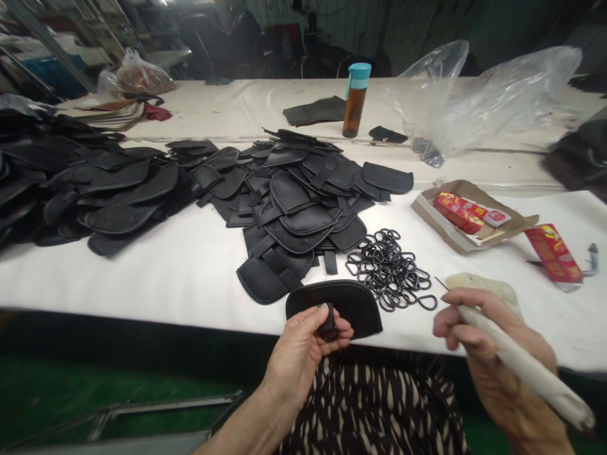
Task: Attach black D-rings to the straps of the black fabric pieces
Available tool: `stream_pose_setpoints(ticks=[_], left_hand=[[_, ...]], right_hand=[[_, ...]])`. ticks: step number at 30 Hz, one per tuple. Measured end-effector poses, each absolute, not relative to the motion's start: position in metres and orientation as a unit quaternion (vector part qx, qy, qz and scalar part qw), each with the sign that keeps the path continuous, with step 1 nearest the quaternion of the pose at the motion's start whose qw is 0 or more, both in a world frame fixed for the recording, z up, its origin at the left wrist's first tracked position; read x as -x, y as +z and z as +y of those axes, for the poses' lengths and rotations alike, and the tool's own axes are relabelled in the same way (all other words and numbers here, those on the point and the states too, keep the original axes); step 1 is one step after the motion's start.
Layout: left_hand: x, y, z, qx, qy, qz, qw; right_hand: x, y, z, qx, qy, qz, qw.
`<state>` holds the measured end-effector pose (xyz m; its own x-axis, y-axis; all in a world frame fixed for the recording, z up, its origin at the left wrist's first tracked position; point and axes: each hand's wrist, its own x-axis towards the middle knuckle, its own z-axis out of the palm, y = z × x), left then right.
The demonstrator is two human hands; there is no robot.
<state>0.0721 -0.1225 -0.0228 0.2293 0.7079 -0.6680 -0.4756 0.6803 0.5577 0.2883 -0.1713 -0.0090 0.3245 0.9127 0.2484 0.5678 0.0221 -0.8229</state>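
My left hand pinches the folded strap of a black leather flap at the front edge of the table. A D-ring may be looped in that strap, but my fingers and the fold hide it. In my right hand is an awl with a thick pale handle, its thin dark point aimed up and left. A heap of black D-rings lies just behind the flap. Farther back spreads a pile of similar black flaps, several with short straps.
More black flaps cover the left side. At right sit an open cardboard box with red packets, a red packet and a yellowish lump. Behind stand a bottle with a blue lid and clear plastic bags.
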Motion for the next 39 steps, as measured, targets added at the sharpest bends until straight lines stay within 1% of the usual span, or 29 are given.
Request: stream_pose_setpoints(ticks=[3, 10, 15, 24, 30, 39], left_hand=[[-0.074, -0.023, -0.12, -0.117, 0.381, 0.492, 0.774], [-0.078, -0.022, -0.116, -0.11, 0.38, 0.531, 0.749], [-0.085, -0.026, -0.106, -0.117, 0.367, 0.584, 0.714], [-0.09, -0.021, -0.107, -0.129, 0.385, 0.601, 0.688], [-0.092, -0.017, -0.106, -0.116, 0.383, 0.601, 0.692], [-0.089, -0.017, -0.106, -0.111, 0.384, 0.575, 0.714]], right_hand=[[-0.303, -0.002, -0.183, 0.701, 0.126, -0.567, 0.414], [-0.304, 0.016, -0.187, 0.79, -0.014, -0.409, 0.457], [-0.321, 0.016, -0.186, 0.795, 0.045, -0.397, 0.457], [-0.332, -0.002, -0.179, 0.818, 0.048, -0.374, 0.435], [-0.336, -0.009, -0.173, 0.833, 0.042, -0.369, 0.41], [-0.336, -0.012, -0.168, 0.833, 0.059, -0.362, 0.414]])
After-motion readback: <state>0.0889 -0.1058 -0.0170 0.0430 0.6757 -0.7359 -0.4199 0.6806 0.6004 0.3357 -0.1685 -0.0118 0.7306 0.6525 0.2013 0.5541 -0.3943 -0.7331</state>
